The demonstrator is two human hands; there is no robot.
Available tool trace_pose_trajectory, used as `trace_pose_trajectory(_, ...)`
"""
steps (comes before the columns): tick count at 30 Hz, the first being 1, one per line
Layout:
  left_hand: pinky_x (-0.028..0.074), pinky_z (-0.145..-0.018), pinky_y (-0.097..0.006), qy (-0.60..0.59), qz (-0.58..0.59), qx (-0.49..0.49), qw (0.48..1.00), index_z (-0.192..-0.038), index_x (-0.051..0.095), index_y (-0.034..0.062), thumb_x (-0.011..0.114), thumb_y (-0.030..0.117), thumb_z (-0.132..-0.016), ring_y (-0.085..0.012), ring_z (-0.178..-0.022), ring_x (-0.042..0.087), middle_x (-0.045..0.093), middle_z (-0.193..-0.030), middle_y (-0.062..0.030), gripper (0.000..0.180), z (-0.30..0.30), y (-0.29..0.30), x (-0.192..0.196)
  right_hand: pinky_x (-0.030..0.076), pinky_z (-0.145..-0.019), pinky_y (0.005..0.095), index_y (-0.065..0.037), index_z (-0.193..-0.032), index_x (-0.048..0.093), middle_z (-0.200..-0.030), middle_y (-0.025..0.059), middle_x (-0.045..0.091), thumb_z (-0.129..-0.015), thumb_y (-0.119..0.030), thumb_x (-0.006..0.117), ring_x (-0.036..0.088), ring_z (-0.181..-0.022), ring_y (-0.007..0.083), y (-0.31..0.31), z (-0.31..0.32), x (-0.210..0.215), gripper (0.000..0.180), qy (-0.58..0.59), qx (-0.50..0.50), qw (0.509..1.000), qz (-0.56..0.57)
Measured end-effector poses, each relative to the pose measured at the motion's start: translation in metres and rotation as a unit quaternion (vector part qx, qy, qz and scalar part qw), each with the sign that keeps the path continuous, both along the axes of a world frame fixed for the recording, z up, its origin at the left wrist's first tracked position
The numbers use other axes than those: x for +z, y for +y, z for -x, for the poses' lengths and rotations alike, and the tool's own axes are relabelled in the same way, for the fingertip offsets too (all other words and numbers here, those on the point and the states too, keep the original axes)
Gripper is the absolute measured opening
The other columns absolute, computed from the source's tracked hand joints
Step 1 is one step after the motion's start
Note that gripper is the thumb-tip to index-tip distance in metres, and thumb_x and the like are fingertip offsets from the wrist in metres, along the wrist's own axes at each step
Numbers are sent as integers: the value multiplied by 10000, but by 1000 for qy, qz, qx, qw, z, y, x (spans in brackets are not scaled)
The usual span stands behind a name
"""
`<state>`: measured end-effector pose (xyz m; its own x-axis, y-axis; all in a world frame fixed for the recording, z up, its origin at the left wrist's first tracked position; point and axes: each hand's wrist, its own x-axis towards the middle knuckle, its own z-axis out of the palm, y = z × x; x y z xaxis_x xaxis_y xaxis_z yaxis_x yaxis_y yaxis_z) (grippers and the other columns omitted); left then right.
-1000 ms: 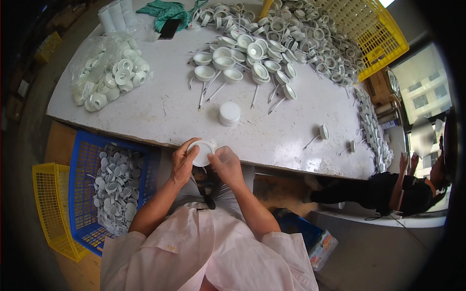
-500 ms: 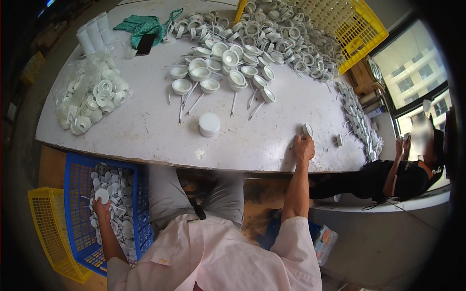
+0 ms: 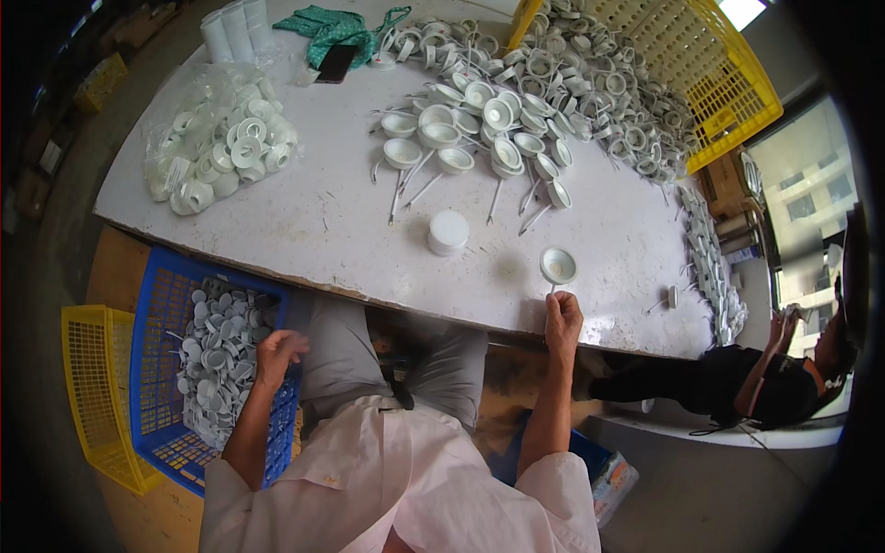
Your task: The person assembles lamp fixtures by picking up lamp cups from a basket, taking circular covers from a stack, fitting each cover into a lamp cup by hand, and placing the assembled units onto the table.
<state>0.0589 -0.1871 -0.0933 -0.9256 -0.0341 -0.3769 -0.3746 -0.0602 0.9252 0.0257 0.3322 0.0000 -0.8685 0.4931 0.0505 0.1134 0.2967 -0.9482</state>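
Right hand: fingers curled at the white table's near edge, pinching the thin stem of a round white plastic cup part lying just beyond; half a second ago it reached farther right. Left hand: loosely curled over flat white discs in the blue plastic crate, hold unclear; previously deeper left.

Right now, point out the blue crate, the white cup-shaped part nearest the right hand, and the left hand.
blue crate (image 3: 152,369): head view, left wall.
white cup-shaped part (image 3: 558,265): head view, bowl centre.
left hand (image 3: 278,350): head view, back of hand.

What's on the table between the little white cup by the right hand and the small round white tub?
Nothing. In the head view, the table is bare between the white cup near the right hand and the round white tub.
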Motion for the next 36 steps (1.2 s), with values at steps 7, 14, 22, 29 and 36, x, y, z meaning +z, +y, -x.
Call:
trace_pose_trajectory(7, 504, -833, -262, 157, -206, -176, 950, -1305, 404, -22, 706, 41, -803, -208, -1126, 546, 508, -1300, -161, 589, 53, 180, 104, 386, -633, 172, -23, -885, 558, -814, -18, 567, -886, -88, 627, 470, -718, 23, -133, -14, 9, 94, 9, 232, 958, 168)
trace_pose_trajectory(14, 451, -943, -322, 248, -5, -116, 962, -1312, 379, -15, 836, 140, -676, -171, -1109, 535, 554, -1183, -112, 799, 54, 167, 113, 416, -598, 199, -21, -867, 581, -738, -15, 579, -864, -131, 667, 508, -674, 48, -174, -5, 28, 140, -49, 319, 936, 144)
trace_pose_trajectory(22, 485, -875, -304, 211, -44, -29, 976, -1233, 428, -15, 785, 64, -700, -164, -996, 589, 589, -1090, -91, 647, 43, 156, 86, 368, -518, 234, -75, -696, 521, -626, -19, 509, -802, -338, 719, 424, -564, 63, -117, 117, 16, 346, -112, 63, 989, 77)
trace_pose_trajectory(29, 450, -902, -299, 172, -90, -18, 981, -1224, 452, -4, 803, 100, -671, -159, -1024, 562, 589, -1096, -85, 663, 38, 156, 80, 336, -452, 231, -68, -692, 525, -581, 2, 488, -858, -351, 655, 417, -490, 78, -118, 121, 6, 354, -74, 114, 990, 22)
trace_pose_trajectory(36, 525, -699, -269, 175, -102, -42, 978, -1242, 435, 1, 781, 55, -687, -142, -845, 613, 595, -1033, -87, 656, 39, 160, 92, 300, -430, 232, -65, -728, 534, -571, -3, 478, -913, -283, 584, 399, -474, 79, -106, 100, 6, 291, -59, 130, 978, 153)
